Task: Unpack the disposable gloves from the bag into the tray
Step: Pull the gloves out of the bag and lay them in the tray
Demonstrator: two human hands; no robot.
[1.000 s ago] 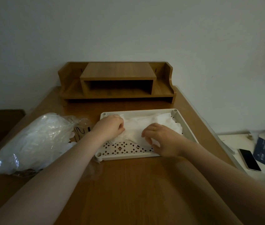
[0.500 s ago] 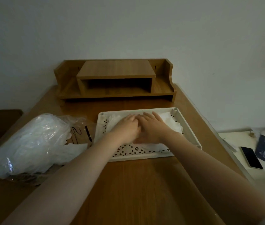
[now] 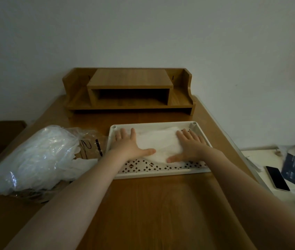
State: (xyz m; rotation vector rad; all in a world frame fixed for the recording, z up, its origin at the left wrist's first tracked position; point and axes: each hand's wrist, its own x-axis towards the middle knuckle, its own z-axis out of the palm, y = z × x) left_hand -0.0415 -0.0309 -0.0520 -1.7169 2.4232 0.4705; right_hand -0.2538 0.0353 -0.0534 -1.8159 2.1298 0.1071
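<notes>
- Head view: left hand (image 3: 127, 145) and right hand (image 3: 190, 146) lie flat, fingers straight, pressing the white disposable gloves (image 3: 158, 143) down inside the tray (image 3: 161, 173) on the bench (image 3: 152, 204).
- Clear bag (image 3: 34, 156), holding more gloves, lies just left of the tray.

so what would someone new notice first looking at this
Two hands pressed flat in the white tray mid-desk: the left hand and right hand flank a flattened white pile of gloves. Left of the tray lies a bulging clear bag, and a wooden shelf stands against the wall.
</notes>
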